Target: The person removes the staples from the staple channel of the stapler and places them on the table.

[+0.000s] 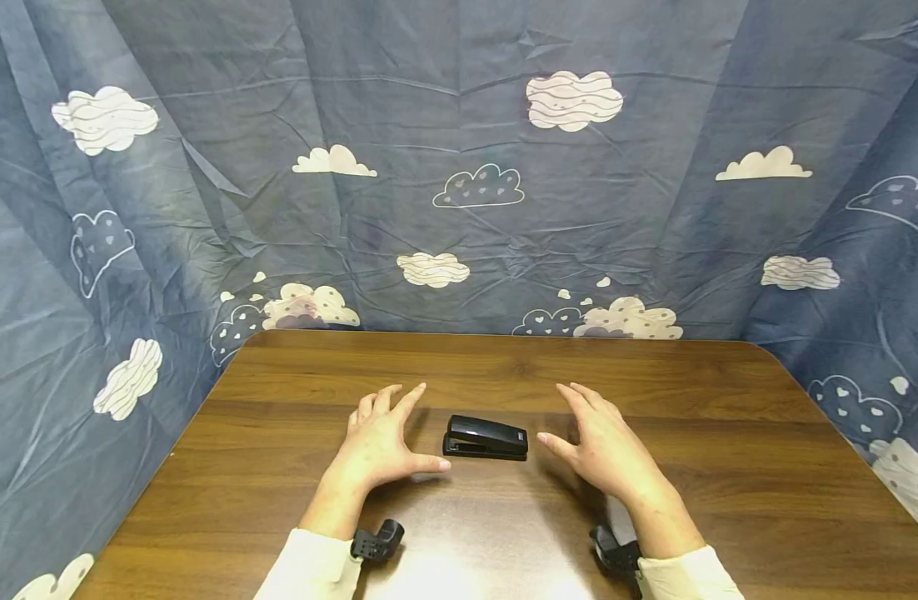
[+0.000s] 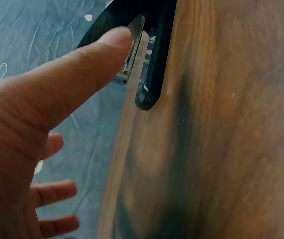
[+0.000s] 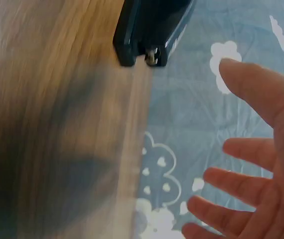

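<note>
The left hand (image 1: pixel 376 446) is held spread and empty just left of the stapler (image 1: pixel 485 437), thumb stretched toward its near end but apart from it in the head view; in the left wrist view the thumb (image 2: pixel 77 74) is seen close beside the stapler's (image 2: pixel 149 55) end, and contact cannot be told. The right hand (image 1: pixel 605 450) is likewise kept wide with nothing gripped, just right of the stapler, its thumb pointed toward it. The stapler is laid flat and lengthwise between the two hands, near the middle of the worktop (image 1: pixel 729 467). The hands are set on either side, palms turned inward, apparently so that the stapler can be approached from both ends. A cloud-patterned cloth (image 1: pixel 459 167) is hung behind the worktop.
</note>
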The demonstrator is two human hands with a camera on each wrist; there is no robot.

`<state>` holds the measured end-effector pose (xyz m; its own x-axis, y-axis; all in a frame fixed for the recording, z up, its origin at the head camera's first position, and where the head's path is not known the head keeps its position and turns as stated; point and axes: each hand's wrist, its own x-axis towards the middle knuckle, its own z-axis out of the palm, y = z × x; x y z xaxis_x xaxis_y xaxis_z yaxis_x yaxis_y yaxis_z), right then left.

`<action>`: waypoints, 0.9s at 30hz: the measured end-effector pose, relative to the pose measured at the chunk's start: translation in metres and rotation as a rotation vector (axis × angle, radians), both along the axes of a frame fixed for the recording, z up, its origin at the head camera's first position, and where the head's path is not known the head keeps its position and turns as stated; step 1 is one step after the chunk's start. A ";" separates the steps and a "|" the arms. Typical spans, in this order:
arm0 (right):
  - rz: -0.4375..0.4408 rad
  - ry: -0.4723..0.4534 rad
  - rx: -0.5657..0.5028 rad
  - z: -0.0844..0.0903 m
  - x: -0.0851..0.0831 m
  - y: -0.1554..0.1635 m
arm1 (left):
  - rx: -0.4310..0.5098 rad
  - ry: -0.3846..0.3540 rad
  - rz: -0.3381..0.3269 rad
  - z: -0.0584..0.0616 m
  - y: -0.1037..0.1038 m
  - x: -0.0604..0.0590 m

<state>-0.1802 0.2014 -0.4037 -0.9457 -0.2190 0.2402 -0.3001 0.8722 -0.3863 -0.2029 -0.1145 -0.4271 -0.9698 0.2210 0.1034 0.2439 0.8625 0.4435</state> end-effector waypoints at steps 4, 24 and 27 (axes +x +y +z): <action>0.053 0.058 -0.023 0.000 -0.001 -0.019 | 0.073 0.013 -0.077 -0.004 0.004 -0.001; 0.133 0.084 0.042 -0.008 -0.010 -0.095 | 0.249 0.004 -0.171 -0.037 0.024 -0.009; 0.127 0.123 0.063 -0.014 -0.011 -0.097 | 0.260 0.015 -0.167 -0.038 0.022 -0.011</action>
